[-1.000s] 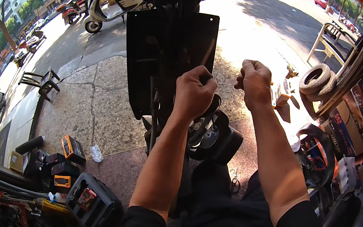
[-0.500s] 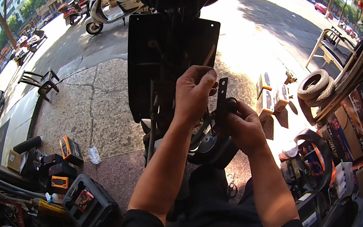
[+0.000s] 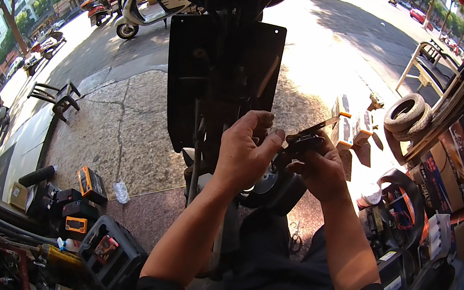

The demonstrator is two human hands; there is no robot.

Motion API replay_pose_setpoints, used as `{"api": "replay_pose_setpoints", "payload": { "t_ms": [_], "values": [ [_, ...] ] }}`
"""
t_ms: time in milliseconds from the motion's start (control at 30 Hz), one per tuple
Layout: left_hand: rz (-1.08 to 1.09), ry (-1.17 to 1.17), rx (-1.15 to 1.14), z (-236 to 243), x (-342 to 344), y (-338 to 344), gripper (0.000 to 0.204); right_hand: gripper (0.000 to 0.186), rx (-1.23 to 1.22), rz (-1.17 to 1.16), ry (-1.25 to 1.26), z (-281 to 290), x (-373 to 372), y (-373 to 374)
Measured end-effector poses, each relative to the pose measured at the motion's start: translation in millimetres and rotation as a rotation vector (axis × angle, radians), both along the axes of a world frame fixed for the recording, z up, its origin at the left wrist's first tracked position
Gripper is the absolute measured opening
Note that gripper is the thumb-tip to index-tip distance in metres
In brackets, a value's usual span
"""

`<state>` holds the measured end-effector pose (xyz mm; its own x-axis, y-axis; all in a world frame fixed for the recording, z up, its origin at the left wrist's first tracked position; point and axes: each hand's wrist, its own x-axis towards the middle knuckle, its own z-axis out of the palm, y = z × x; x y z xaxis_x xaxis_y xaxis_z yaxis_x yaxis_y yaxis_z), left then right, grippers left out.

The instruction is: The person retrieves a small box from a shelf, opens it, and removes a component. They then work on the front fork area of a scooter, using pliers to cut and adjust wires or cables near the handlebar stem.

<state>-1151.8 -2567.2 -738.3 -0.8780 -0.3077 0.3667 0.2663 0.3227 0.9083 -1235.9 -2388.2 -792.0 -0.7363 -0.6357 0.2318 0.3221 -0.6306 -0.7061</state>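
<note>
In my right hand [image 3: 322, 174] is a dark metal bracket [image 3: 305, 142] with a flat strip sticking out to the right; my fingers and thumb close around its lower side. Just left of it is my left hand [image 3: 244, 150], fingers curled and thumb pointing at the bracket's near end. Whether a small piece sits in those curled fingers is hidden. Both hands are over the dark body of a scooter [image 3: 224, 78], whose wide black front panel stands beyond them. Below the hands a round dark part [image 3: 265, 184] shows in shadow.
Left: an open black tool case [image 3: 112, 253], boxed batteries [image 3: 91, 185] and a heap of tools. Right: small boxes [image 3: 360, 127], two stacked tyres [image 3: 405, 114] and stacked cartons [image 3: 439, 173]. A pair of scissors [image 3: 296, 239] lies below. A low chair [image 3: 55, 100] stands far left.
The bracket has turned from upright to nearly level, its strip now pointing right. My left hand has moved down a little, its thumb now extended toward the bracket. The view has shifted slightly.
</note>
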Motion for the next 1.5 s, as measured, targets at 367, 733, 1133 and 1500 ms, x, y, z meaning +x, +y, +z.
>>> {"api": "replay_pose_setpoints", "payload": {
  "t_ms": [367, 733, 1133, 1500],
  "values": [
    [-0.23, -0.095, 1.037, -61.1, 14.6, 29.7, 0.037, 0.048, 0.312, -0.353, 0.418, -46.5, 33.0, -36.9],
    [-0.042, -0.119, 1.079, -50.0, 17.0, -3.0, 0.036, 0.026, 0.795, -0.332, 0.557, -3.0, -27.3, -42.1],
    [-0.013, -0.116, 0.389, -46.6, 2.0, -3.9, 0.013, 0.015, 0.761, -0.3, 0.485, 29.4, -33.8, -52.7],
    [0.378, -0.043, -0.775, 17.5, -31.9, -2.4, 0.023, 0.016, 0.693, -0.283, 0.618, 65.6, -36.8, -39.4]
  ]
}}
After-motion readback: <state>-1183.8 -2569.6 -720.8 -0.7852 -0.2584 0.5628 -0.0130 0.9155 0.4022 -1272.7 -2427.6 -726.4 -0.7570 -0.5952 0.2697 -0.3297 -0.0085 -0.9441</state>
